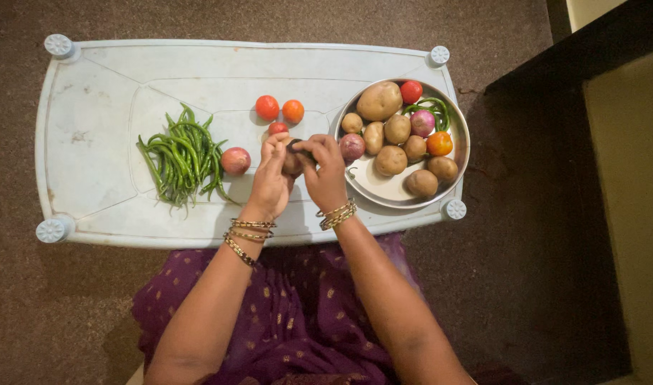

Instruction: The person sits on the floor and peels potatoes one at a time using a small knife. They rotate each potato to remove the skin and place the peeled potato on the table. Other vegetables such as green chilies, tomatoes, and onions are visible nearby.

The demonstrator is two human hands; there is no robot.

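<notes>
Both hands meet over the table (91, 142), the left hand (271, 182) and right hand (326, 171) each with its grip clamped on one small potato (293, 162). It sits between the bowl (383, 191) and the beans (180, 160).

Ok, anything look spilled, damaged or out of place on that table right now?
Nothing stands out. The green beans lie in a loose pile, the steel bowl sits flat with its vegetables inside, and both the left hand and right hand hold one small vegetable between them.
</notes>
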